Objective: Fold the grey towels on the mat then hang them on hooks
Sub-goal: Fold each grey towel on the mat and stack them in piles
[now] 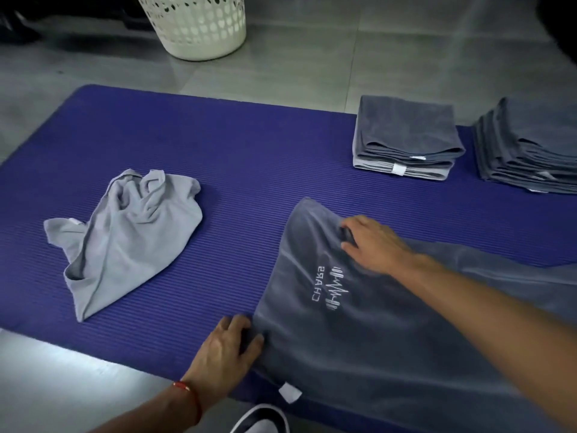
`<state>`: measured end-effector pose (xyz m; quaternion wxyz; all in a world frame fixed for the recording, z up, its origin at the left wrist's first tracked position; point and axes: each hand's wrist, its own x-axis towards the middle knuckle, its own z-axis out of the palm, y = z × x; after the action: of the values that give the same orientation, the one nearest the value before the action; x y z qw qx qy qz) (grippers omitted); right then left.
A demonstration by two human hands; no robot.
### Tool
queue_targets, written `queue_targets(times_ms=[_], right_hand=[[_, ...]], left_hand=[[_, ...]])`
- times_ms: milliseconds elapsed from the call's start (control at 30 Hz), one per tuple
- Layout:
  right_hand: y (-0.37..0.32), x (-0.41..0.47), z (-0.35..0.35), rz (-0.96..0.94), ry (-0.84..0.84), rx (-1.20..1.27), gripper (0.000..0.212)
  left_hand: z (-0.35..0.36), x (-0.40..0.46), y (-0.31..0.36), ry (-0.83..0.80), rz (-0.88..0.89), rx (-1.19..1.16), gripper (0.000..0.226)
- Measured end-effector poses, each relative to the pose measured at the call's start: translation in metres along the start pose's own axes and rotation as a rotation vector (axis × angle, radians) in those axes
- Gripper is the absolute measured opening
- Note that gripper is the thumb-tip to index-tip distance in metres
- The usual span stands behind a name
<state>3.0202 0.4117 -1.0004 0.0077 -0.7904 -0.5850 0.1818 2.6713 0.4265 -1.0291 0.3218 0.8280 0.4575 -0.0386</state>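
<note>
A dark grey towel lies spread on the near right part of the purple mat, its white embroidered logo facing up and a small white tag at its near edge. The left hand sits at the towel's near left edge, fingers curled and pinching the fabric there. The right hand reaches across to the far left part of the towel, thumb and fingers pinching a small fold of cloth. A red thread bracelet circles the left wrist.

To the left on the mat lies a crumpled light grey towel, well apart from the dark one. At the far right edge of the mat stand 2 stacks of folded grey towels, the nearer stack just beside the taller stack. Beyond the mat, on the grey tiled floor, stands a white perforated laundry basket
</note>
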Motion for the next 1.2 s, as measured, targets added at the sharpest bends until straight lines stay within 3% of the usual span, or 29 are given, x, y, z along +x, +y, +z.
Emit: queue_targets(times_ms=[167,267,367,500,600,733,867,1033,1133,1200], right_hand=[[-0.017,0.061,0.004,0.094,-0.040,0.099,0.049],[-0.023,0.093,0.012,0.151,0.013,0.076,0.042],[-0.027,0.125,-0.002,0.079,0.092,-0.067,0.023],[-0.045,0.171,-0.037,0.003,0.136,-0.055,0.013],[-0.055,0.196,-0.042,-0.005,0.097,-0.060,0.012],[-0.055,0.209,-0.038,0.058,0.167,0.121,0.008],[-0.068,0.217,-0.035,0.064,0.184,0.233,0.019],[-0.080,0.217,-0.021,0.101,0.294,0.410,0.016],[-0.085,0.212,-0.004,0.103,0.179,0.429,0.017],[-0.087,0.200,0.008,0.083,0.080,0.382,0.043]], left_hand=[[0.005,0.001,0.021,-0.049,-0.259,-0.120,0.048],[0.000,0.002,0.018,-0.092,-0.255,-0.299,0.043],[-0.007,0.000,0.009,-0.097,-0.280,-0.486,0.047],[-0.013,-0.001,-0.004,-0.071,-0.250,-0.496,0.054],[-0.019,0.004,-0.011,-0.010,-0.298,-0.535,0.046],[-0.033,0.013,-0.020,0.105,-0.336,-0.611,0.031],[-0.046,0.017,-0.034,0.201,-0.369,-0.632,0.020],[-0.053,0.018,-0.056,0.326,-0.420,-0.544,0.016],[-0.045,0.024,-0.068,0.367,-0.514,-0.500,0.019],[-0.040,0.030,-0.072,0.344,-0.518,-0.446,0.020]])
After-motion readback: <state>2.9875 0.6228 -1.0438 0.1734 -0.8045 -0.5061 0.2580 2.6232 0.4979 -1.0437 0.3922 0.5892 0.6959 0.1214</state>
